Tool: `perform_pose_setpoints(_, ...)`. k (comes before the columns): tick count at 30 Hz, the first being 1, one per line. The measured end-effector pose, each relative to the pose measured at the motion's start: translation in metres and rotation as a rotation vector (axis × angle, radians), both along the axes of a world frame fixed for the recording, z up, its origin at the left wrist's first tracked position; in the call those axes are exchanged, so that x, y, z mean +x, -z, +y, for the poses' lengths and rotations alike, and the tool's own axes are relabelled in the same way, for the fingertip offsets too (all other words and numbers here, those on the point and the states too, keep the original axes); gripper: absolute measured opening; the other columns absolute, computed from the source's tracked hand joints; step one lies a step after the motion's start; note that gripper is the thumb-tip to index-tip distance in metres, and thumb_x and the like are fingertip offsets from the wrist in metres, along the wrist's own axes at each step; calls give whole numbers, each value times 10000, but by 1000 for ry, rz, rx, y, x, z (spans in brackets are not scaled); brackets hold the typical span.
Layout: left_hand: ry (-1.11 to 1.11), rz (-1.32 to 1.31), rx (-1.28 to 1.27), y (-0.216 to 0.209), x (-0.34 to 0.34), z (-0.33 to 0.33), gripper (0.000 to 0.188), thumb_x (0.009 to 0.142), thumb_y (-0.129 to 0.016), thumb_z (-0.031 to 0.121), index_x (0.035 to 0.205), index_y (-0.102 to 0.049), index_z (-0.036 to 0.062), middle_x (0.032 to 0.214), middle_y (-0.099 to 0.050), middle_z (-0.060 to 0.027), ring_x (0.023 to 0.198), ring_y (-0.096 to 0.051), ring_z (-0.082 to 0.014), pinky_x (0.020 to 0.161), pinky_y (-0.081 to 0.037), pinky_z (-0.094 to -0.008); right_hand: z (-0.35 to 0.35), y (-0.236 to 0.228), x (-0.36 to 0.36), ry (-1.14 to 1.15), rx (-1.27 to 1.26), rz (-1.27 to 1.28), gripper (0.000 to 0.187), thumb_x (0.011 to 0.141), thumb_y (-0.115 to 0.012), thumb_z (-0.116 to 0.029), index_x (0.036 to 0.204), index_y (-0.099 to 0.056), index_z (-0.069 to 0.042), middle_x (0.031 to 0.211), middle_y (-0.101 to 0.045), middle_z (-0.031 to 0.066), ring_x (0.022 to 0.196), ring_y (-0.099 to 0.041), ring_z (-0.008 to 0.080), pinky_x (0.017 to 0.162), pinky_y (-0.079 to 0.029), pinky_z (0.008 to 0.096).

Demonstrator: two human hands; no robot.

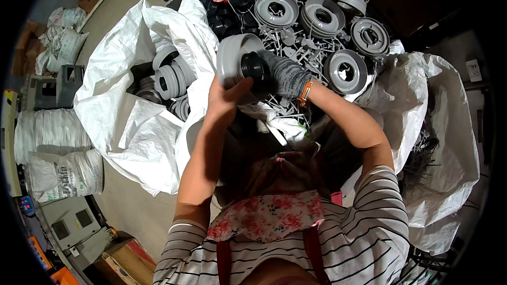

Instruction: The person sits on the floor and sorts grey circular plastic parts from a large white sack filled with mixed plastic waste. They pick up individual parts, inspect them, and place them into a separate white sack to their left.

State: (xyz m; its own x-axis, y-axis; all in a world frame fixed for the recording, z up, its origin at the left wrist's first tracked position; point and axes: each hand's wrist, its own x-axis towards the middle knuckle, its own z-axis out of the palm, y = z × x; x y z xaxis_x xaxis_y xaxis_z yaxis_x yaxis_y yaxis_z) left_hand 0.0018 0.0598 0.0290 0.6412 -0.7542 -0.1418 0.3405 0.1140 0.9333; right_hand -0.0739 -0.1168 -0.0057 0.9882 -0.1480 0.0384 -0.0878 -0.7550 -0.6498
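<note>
L hand (226, 99): gripping gray pc (228, 58), ctr
R hand (285, 75): closed on blk pc (254, 66)
Sack (129, 137), mid-L: gray pcs (170, 82), prob. done
Heap (302, 50), top ctr: loose pcs (318, 28), prob. left

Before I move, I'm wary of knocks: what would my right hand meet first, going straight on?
Probably the black part, then the grey ring your left hand holds; depth there is unclear.

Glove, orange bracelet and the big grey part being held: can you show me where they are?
Glove (290, 76): head view, on its knitted back.
Orange bracelet (305, 91): head view, on the band at the right wrist.
Grey part (227, 61): head view, on its outer side.
</note>
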Motion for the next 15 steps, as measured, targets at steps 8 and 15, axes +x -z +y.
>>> perform_pose_setpoints(8,-842,-381,82,-13,16,7,462,808,-685,79,1195,-457,-29,1034,-583,-130,905,-588,-206,792,-482,-312,-16,-9,59,106,7,184,473,868,-538,-455,1015,-604,-10,937,-617,220,918,-598,348,794,-482,408)
perform_pose_setpoints(15,-716,-193,117,14,30,5,681,874,-600,138,1402,-208,-42,1419,-278,-244,1303,-329,-280,1069,-263,-337,-136,71,116,370,-468,253,312,786,-549,-227,1037,-646,-68,1037,-629,210,967,-615,349,835,-484,443)
